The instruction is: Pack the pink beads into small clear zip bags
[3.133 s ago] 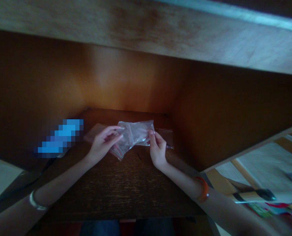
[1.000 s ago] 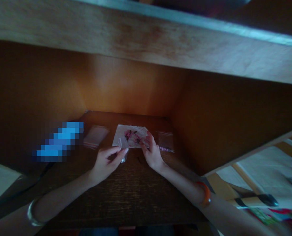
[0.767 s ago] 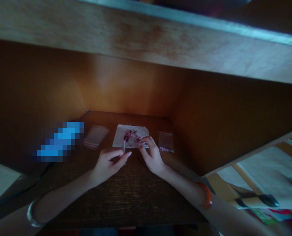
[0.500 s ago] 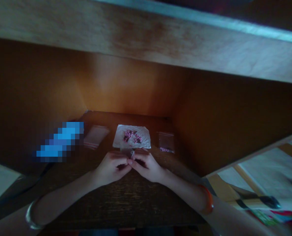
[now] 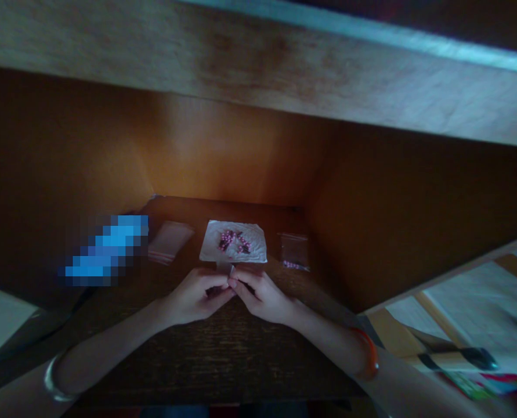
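Note:
My left hand (image 5: 195,296) and my right hand (image 5: 260,295) meet fingertip to fingertip over a dark wooden desk (image 5: 206,348), both pinching a small clear bag (image 5: 231,271) between them. Just beyond the fingers lies a white sheet (image 5: 234,242) with a little heap of pink beads (image 5: 234,240) on it. A silver bangle sits on my left wrist and an orange one on my right.
A small clear zip bag (image 5: 170,240) lies left of the sheet, another zip bag (image 5: 294,251) with pink bits lies to its right. A blurred blue patch (image 5: 105,249) is at the far left. Wooden walls and a shelf (image 5: 258,69) enclose the desk. Papers lie at lower right.
Earlier both hands held up a larger clear bag; it is gone and the sheet with beads lies bare. My hands have drawn back toward me and closed together on a small bag.

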The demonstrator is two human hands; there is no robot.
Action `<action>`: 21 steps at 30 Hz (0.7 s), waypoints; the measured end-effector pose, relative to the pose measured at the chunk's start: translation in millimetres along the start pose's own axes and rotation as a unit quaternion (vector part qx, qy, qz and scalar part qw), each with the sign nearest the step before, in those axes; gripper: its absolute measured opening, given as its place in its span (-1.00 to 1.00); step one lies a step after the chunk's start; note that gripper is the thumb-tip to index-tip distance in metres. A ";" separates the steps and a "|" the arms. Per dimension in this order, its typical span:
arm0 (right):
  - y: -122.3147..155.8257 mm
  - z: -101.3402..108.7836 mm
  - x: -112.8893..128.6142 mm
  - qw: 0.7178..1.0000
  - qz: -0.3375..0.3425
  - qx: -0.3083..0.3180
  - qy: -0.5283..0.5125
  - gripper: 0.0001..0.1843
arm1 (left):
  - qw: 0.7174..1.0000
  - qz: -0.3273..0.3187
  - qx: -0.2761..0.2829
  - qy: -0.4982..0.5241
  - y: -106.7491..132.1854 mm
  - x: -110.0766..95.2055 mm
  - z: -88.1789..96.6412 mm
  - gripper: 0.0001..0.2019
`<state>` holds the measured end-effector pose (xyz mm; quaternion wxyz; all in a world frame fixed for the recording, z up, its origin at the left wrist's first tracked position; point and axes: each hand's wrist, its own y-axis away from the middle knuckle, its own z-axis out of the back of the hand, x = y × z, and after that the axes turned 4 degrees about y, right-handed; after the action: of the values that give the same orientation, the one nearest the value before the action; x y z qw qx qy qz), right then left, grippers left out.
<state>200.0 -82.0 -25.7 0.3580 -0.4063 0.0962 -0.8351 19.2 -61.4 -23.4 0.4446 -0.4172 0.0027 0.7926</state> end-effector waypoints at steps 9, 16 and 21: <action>-0.1 0.3 -0.7 1.000 -0.011 0.003 -0.016 -0.82 | 0.992 0.071 0.037 0.098 1.5 0.1 4.0 -0.70; 0.1 -5.9 -1.2 1.000 -0.007 -0.009 0.003 -0.84 | 0.999 0.011 -0.013 0.042 2.4 0.8 2.1 -0.65; -1.0 -9.9 3.8 0.998 0.000 -0.039 0.043 -0.87 | 0.996 -0.048 -0.071 -0.019 3.8 -2.5 -0.5 -0.64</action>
<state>190.5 -85.1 -29.4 0.3373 -0.3833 0.1439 -0.8477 17.4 -65.7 -23.5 0.4519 -0.4319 -0.0818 0.7762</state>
